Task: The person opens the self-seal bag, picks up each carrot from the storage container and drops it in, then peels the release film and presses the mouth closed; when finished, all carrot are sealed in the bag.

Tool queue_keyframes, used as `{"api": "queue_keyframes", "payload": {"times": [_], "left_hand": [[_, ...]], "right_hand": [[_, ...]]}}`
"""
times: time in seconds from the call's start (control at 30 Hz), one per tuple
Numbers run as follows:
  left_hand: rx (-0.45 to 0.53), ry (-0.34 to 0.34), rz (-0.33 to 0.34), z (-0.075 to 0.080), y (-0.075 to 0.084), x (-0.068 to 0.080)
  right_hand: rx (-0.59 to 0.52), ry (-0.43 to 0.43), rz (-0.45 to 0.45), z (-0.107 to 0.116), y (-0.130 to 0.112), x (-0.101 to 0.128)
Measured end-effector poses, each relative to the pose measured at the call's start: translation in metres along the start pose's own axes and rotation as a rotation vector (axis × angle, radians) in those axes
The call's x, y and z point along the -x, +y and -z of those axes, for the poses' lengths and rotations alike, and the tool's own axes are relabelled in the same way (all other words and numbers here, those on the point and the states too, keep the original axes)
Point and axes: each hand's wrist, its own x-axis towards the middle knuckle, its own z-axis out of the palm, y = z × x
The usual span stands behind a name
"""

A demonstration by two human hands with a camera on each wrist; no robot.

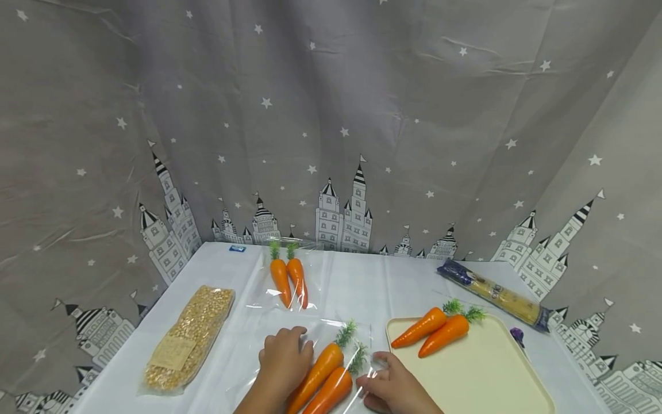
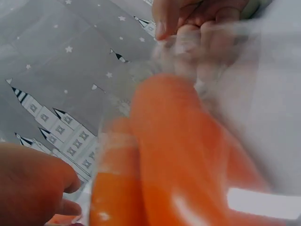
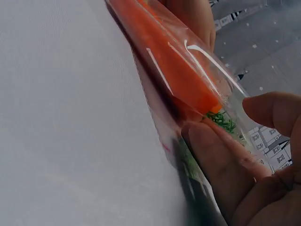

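This looks like a staged recording set rather than a lived-in kitchen. A grey curtain [image 1: 331, 115] printed with stars and castle towers closes off everything from nine o'clock round to three o'clock, hiding any walls. In front stands a table under a white cloth [image 1: 357, 282]. The goods on it are props and packets: plastic carrots [image 1: 437, 330] on a cream tray [image 1: 481, 379], bagged corn kernels [image 1: 188, 339] at nine o'clock, packaged spaghetti [image 1: 493, 294] at two o'clock.

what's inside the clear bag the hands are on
Two orange carrots with green tops lie inside the clear bag. Their lower tips are out of view.
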Motion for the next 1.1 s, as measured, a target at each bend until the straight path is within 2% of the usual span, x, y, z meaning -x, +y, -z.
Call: {"api": "queue_keyframes", "payload": {"times": [0.17,0.27,0.43,0.67,0.73,0.83,0.97,1.1], "left_hand": [[-0.004,0.022,-0.009,-0.005,-0.002,-0.004],[0.01,0.004,0.003,-0.006,-0.003,-0.006],[0.019,-0.036,0.04,-0.007,-0.002,-0.009],[-0.012,-0.039,0.012,-0.009,-0.004,-0.011],[0.012,-0.047,0.014,-0.009,-0.004,-0.012],[0.097,-0.05,0.023,-0.007,-0.004,-0.011],[0.206,-0.016,0.007,-0.004,-0.006,-0.01],[0.268,0.011,-0.015,-0.003,-0.006,-0.008]], "right_hand": [[0.027,-0.063,0.003,-0.003,0.0,0.004],[0.064,-0.083,0.002,-0.004,0.001,0.006],[0.1,-0.073,-0.004,-0.007,0.001,0.006],[0.115,-0.029,0.018,-0.011,0.003,0.006],[0.1,-0.006,0.011,-0.012,0.003,0.007],[0.067,0.025,0.018,-0.011,0.002,0.007],[0.044,0.077,0.052,-0.007,0.003,0.007],[0.047,0.162,0.092,-0.002,0.002,0.006]]}}
